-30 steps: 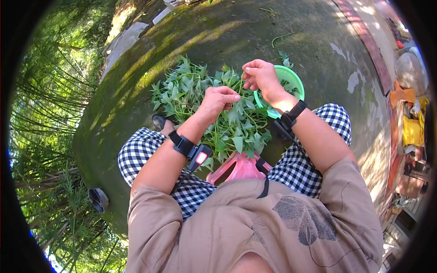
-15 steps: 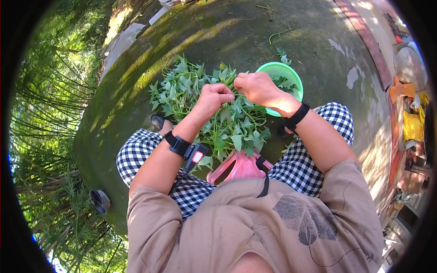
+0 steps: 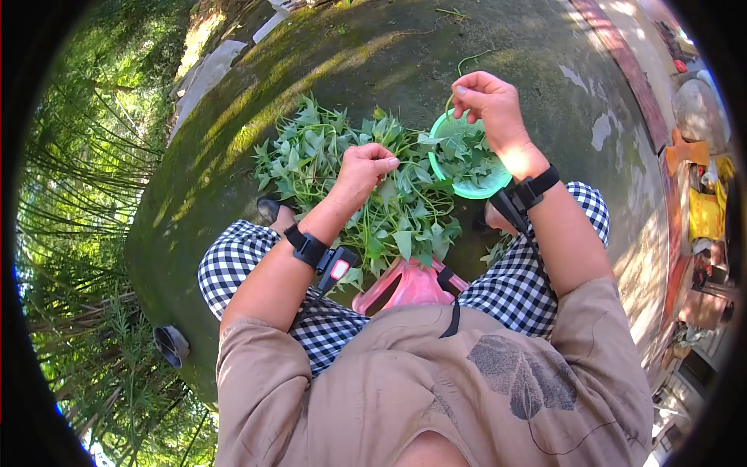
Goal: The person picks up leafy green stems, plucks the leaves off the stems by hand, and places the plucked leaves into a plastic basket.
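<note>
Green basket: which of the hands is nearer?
Right. The right hand is over the far side of the green basket; the left hand is off to its left, over the leafy greens.

The person wears a loose tan shirt (image 3: 373, 373) with short sleeves (image 3: 261, 350), faint creases, and a dark leaf print (image 3: 521, 377) with thin curved lines on the right side of the front. The trousers (image 3: 233, 261) are in black-and-white check, above a dark shoe (image 3: 268, 208) on the left foot. Black bands, a left wristband (image 3: 307, 247) and a right wristband (image 3: 542, 184), each carry a small dark box; the left box (image 3: 334, 266) bears a white label (image 3: 339, 269) edged in pinkish red.
</note>
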`<state>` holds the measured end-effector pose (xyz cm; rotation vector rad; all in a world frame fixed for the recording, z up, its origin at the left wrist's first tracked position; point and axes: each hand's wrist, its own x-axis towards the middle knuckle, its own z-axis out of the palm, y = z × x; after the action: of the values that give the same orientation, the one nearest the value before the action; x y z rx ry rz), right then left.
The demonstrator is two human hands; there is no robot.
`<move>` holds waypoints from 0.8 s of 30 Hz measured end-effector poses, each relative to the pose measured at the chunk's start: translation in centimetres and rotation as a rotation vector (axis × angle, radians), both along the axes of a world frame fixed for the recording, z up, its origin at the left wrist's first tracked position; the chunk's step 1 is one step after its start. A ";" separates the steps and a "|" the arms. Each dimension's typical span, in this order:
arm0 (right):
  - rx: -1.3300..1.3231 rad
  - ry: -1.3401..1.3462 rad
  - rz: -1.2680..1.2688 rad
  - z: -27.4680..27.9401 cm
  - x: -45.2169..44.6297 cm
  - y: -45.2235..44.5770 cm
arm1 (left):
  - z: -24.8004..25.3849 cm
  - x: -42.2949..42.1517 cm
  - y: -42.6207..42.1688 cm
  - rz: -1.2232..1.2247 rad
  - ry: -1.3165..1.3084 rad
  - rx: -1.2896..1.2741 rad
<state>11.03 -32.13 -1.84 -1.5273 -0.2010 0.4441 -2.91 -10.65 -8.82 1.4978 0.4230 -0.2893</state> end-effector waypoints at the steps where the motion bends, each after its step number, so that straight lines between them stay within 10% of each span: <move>1: -0.070 0.027 -0.023 -0.4 0.9 -1.2 | -0.1 -0.1 0.0 0.024 0.006 -0.007; 7: -1.214 -0.245 -0.042 -2.4 0.0 -3.2 | 0.2 -0.2 -0.4 0.116 0.018 -0.029; 13: -0.273 0.170 0.210 -4.5 -3.6 1.2 | 1.8 1.0 -2.8 0.127 0.022 -0.066; 24: -0.231 0.061 0.250 -4.0 -3.0 2.1 | 2.2 1.4 -2.6 0.258 -0.030 -0.095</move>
<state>8.05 -30.06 -5.89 -1.7197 -0.3030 0.7317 -1.49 -13.28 -6.57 1.3366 0.5643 -0.0818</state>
